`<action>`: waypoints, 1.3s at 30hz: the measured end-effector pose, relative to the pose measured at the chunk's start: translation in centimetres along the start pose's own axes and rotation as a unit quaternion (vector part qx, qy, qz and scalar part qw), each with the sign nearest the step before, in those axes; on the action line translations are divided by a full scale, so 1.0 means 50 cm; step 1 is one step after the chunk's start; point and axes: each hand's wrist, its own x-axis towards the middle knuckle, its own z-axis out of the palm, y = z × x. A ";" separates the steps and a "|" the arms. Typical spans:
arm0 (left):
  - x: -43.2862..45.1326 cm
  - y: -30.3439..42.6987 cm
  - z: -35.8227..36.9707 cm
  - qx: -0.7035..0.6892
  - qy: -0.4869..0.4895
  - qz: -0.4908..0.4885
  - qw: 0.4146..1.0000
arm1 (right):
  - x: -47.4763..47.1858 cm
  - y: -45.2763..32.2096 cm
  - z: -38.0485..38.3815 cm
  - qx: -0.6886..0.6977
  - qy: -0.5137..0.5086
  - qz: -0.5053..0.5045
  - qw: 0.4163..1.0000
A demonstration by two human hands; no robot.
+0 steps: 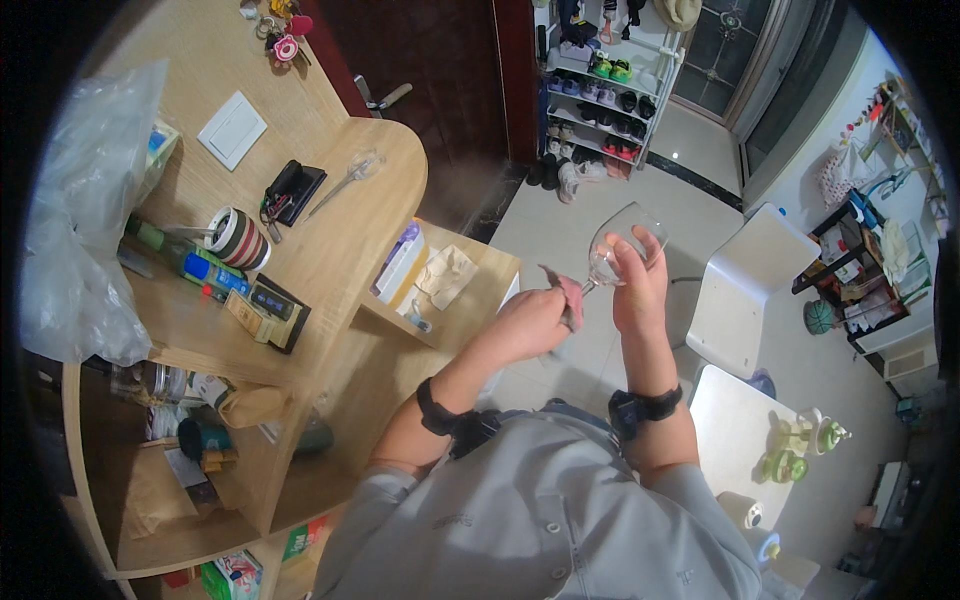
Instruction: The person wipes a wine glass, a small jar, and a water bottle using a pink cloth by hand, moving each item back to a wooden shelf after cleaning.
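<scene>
A clear stemmed wine glass [626,229] is held tilted in front of me, above the floor. My right hand [641,289] grips its bowl, with the thumb and a finger against the glass. Around the stem and foot end, my left hand [529,322] pinches a pink and grey cloth [571,300]. The foot of the glass is hidden by the cloth and that hand.
Left is a wooden shelf unit [375,195] bearing a striped mug [238,238], a black key case [291,191] and a large plastic bag [90,217]. Right are a white chair [750,285] and a white table [739,405] with green-capped bottles [787,465]. A shoe rack [600,97] stands ahead.
</scene>
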 end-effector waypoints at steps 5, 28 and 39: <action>0.010 -0.075 0.036 -0.301 0.061 0.098 0.947 | 0.010 -0.021 -0.011 0.038 0.019 0.007 0.999; -0.068 0.041 -0.040 -0.295 0.146 0.207 0.921 | -0.026 -0.015 -0.018 0.316 0.069 0.278 0.904; -0.042 0.001 0.040 -0.453 0.202 0.131 0.858 | -0.019 -0.041 0.002 0.333 0.011 0.169 0.928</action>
